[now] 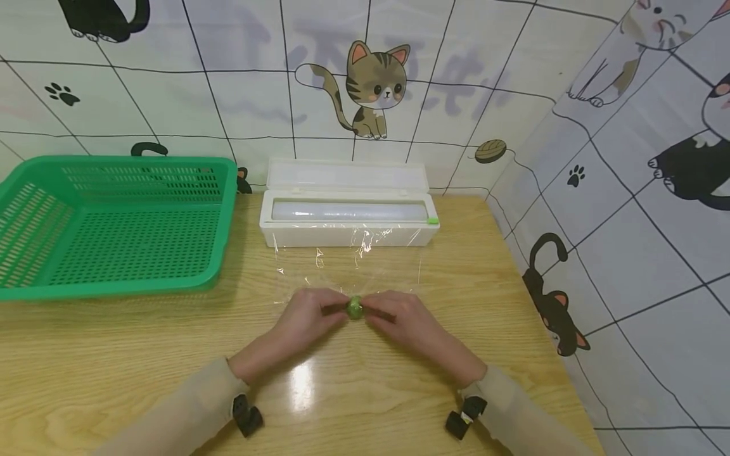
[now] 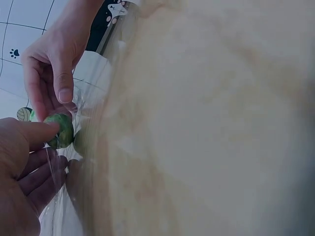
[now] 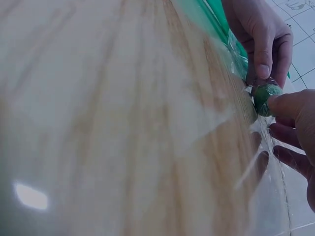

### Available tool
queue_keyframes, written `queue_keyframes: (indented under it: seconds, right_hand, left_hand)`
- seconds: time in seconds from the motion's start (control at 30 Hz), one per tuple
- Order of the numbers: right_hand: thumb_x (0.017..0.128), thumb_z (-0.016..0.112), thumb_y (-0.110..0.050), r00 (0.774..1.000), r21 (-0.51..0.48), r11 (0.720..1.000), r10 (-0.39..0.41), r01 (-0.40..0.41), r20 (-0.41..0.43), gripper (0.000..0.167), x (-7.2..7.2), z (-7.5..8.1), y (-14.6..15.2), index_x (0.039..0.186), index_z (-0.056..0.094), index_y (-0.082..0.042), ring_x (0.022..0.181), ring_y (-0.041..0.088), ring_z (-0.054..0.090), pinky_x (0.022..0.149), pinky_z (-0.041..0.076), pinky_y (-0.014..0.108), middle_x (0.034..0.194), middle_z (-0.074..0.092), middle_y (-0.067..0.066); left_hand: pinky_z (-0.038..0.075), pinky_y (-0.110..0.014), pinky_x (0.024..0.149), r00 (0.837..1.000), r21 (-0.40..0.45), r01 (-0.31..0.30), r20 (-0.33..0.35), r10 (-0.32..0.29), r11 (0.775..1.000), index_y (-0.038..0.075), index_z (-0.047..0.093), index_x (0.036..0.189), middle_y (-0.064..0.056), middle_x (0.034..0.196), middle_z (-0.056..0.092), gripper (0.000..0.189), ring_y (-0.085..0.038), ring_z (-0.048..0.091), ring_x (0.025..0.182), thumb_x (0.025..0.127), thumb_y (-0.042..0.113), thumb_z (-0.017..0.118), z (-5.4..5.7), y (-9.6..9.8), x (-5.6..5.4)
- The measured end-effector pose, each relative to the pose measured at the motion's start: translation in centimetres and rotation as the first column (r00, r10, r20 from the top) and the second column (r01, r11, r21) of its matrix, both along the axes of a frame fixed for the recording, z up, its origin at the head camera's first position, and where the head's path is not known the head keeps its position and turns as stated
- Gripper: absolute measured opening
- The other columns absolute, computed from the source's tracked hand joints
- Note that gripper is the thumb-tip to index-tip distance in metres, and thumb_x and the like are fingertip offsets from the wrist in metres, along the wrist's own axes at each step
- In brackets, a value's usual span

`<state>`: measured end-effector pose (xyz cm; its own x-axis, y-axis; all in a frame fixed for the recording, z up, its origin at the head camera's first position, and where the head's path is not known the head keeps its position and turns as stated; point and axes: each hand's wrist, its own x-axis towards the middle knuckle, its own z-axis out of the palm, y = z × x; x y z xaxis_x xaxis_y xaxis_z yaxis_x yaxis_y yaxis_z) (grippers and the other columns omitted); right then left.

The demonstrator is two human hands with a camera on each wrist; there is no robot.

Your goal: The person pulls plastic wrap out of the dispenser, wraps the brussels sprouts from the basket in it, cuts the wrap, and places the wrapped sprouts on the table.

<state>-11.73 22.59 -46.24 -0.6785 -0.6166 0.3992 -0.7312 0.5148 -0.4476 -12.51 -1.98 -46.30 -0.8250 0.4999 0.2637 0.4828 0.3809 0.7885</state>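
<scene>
Both forearms, in beige sleeves, reach in from the tabletop's near side and angle inward, so the left hand [image 1: 310,316] and the right hand [image 1: 403,320] meet fingertip to fingertip, knuckles up. Each grip is nearly closed, thumb and fingers pinching one side of a small, round, green ball-like thing [image 1: 355,308] with a glossy surface; the wrist views show the other fingers loosely spread beneath. The ball sits between the hands over the middle of the wooden tabletop [image 1: 365,405], well apart from its right edge. It looks nearly round, so no long axis or pointing direction can be told. A sheet of clear, shiny plastic film [image 1: 365,266] spans from the hands to a long white lidded box [image 1: 348,237], its lid raised, lying lengthwise along the far edge. A green perforated plastic basket [image 1: 219,253] stands towards the far left.
</scene>
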Motion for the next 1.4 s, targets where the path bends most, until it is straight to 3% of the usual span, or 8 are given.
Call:
queue_keyframes:
  seconds: [0.33,0.53,0.8,1.1,1.2,1.33,1.4]
  right_hand:
    - [0.082,0.087,-0.012,0.999,0.013,0.999,-0.035,0.035,0.019,0.040,-1.0,0.1,-0.3,0.120,0.075,-0.009,0.099,0.019,0.073,0.087,0.058,0.032,0.112,0.076,0.005]
    - [0.081,0.088,-0.014,0.999,0.051,0.998,-0.037,0.037,-0.008,0.041,-1.8,-0.1,-0.5,0.120,0.075,-0.010,0.091,0.016,0.072,0.080,0.058,0.030,0.108,0.077,0.003]
    - [0.087,0.084,-0.015,0.995,0.065,0.994,-0.090,0.088,0.041,0.038,-2.1,-0.1,-0.9,0.122,0.074,-0.007,0.080,0.013,0.066,0.070,0.054,0.028,0.097,0.076,0.002]
    - [0.091,0.079,-0.018,0.982,0.044,0.991,-0.130,0.125,0.134,0.033,-2.4,-0.3,-0.9,0.122,0.075,-0.009,0.078,0.010,0.063,0.067,0.052,0.028,0.096,0.076,0.001]
    - [0.093,0.077,-0.017,0.978,0.019,0.992,-0.128,0.127,0.166,0.031,-2.5,-0.4,-1.0,0.123,0.075,-0.009,0.085,0.011,0.066,0.071,0.054,0.028,0.101,0.076,0.002]
    - [0.095,0.075,-0.013,0.980,-0.006,0.992,-0.126,0.128,0.151,0.029,-2.6,-0.4,-1.1,0.123,0.074,-0.005,0.090,0.014,0.066,0.075,0.055,0.031,0.104,0.073,0.004]
    - [0.096,0.073,-0.011,0.981,-0.006,0.991,-0.133,0.136,0.143,0.028,-2.7,-0.3,-1.1,0.123,0.074,-0.003,0.085,0.015,0.063,0.072,0.053,0.031,0.101,0.071,0.004]
  left_hand:
    - [0.058,-0.026,0.079,0.998,0.007,0.043,0.045,-0.043,0.999,0.006,0.078,0.110,-0.004,0.101,0.077,0.029,-0.014,0.070,0.088,0.083,0.005,0.085,-0.4,-0.1,-1.8]
    - [0.058,-0.025,0.074,0.996,0.020,0.061,0.062,-0.062,0.998,0.002,0.079,0.108,-0.007,0.097,0.077,0.022,-0.013,0.069,0.083,0.086,0.004,0.082,-0.4,-0.3,-2.6]
    - [0.053,-0.025,0.064,0.994,0.024,0.053,0.095,-0.055,0.998,0.003,0.079,0.109,-0.003,0.094,0.076,0.022,-0.010,0.061,0.074,0.088,0.005,0.081,-0.3,-0.3,-3.1]
    - [0.057,-0.027,0.072,0.998,0.048,0.030,0.052,-0.032,0.998,0.003,0.079,0.104,-0.005,0.098,0.075,0.019,-0.012,0.065,0.081,0.085,-0.001,0.081,0.0,-0.1,-3.1]
    - [0.058,-0.026,0.075,0.999,0.055,0.029,0.032,-0.031,0.998,0.001,0.079,0.104,-0.007,0.100,0.075,0.020,-0.016,0.068,0.084,0.084,-0.003,0.081,-0.1,-0.1,-3.1]
    - [0.059,-0.026,0.077,0.999,0.075,0.041,-0.004,-0.041,0.996,-0.003,0.078,0.105,-0.013,0.105,0.075,0.021,-0.021,0.071,0.087,0.084,-0.005,0.081,-0.3,0.0,-3.2]
    - [0.059,-0.027,0.077,0.999,0.077,0.046,-0.013,-0.045,0.996,-0.004,0.077,0.107,-0.015,0.107,0.074,0.024,-0.023,0.071,0.088,0.083,-0.006,0.081,-0.3,0.1,-3.3]
